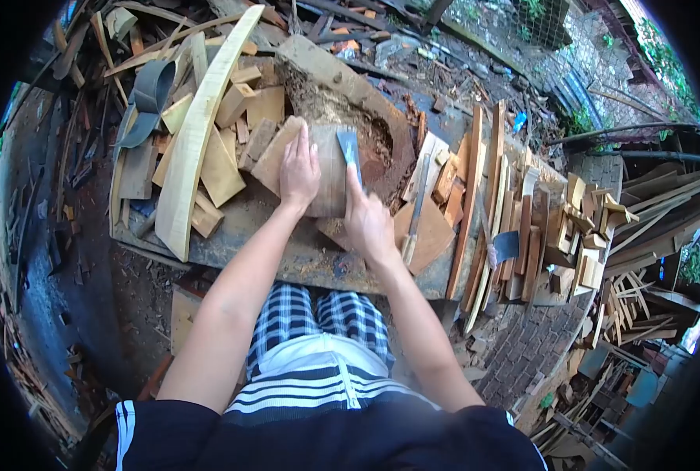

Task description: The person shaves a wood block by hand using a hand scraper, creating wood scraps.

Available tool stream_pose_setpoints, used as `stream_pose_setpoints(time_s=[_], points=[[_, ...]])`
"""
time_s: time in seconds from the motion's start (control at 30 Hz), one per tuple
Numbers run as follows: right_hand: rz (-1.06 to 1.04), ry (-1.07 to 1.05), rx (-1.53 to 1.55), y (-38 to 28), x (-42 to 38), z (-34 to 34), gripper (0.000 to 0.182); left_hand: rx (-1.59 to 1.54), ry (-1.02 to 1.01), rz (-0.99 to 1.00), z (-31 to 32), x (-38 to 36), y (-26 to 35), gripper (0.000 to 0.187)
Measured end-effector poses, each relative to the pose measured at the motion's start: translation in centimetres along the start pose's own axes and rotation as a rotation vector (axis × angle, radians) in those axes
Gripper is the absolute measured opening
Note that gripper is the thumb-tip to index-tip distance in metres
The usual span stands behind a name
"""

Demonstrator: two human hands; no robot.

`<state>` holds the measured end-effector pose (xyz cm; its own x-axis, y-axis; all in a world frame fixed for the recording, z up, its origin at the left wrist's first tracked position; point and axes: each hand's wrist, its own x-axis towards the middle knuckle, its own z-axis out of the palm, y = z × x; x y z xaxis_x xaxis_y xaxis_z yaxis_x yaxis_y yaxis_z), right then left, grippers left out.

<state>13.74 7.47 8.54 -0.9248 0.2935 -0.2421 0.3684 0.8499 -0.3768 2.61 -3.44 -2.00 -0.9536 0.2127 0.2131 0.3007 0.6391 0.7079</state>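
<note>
A squared wooden block (328, 182) stands tilted on the work table, in front of a thick hollowed wooden slab (318, 59). My left hand (299, 171) holds the block at its upper left part, fingers stretched along the wood. In my right hand (368, 225) is a tool with a broad flat metal blade (348, 147), widest at its far end. My right index finger lies along the blade, which sits against the block's right side. The handle is hidden in my palm. Beside my right forearm lies a long knife (416, 216) with a pale handle (409, 250).
A long curved plank (208, 129) leans at the left over several wood offcuts (222, 169) and a grey curled strip (155, 82). To the right are wooden strips (471, 196), a dark-bladed tool (504, 246) and stacked pieces (573, 228). Wood scraps (358, 47) cover the ground behind.
</note>
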Motion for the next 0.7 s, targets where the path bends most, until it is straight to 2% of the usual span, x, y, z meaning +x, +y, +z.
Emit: stream_pose_setpoints(time_s=[0.13,0.17,0.2,0.27,0.37,0.47,0.53,0.6,0.7], points=[[0.013,0.020,0.007,-0.2,-0.4,0.4,0.052,0.018,-0.008,-0.034,0.1,-0.1,0.2,0.052],[-0.031,0.083,-0.001,0.6,-1.0,1.8,0.060,0.023,-0.001,-0.022,0.2,0.4,0.1,0.052],[-0.035,0.088,0.005,0.4,-0.6,1.7,0.060,0.031,0.059,0.031,0.3,0.5,0.0,0.052],[-0.028,0.049,0.006,0.6,-1.1,1.7,0.060,0.036,0.102,0.076,0.7,-0.1,-0.5,0.052],[-0.013,0.081,0.041,0.3,1.9,1.7,0.054,0.010,-0.021,-0.041,-0.1,0.0,0.3,0.053],[-0.023,0.131,0.060,-0.2,0.9,1.0,0.051,0.009,0.027,-0.016,0.3,-0.1,0.0,0.052],[0.030,-0.039,0.036,-0.3,-0.6,0.5,0.053,0.022,0.031,-0.013,-0.2,0.4,0.5,0.052],[0.035,0.018,0.070,-0.2,1.1,0.8,0.051,-0.017,-0.054,-0.077,-0.6,0.1,0.8,0.053],[0.063,-0.025,0.212,0.2,5.4,0.0,0.049,-0.026,-0.032,-0.050,-0.2,0.0,0.2,0.056]])
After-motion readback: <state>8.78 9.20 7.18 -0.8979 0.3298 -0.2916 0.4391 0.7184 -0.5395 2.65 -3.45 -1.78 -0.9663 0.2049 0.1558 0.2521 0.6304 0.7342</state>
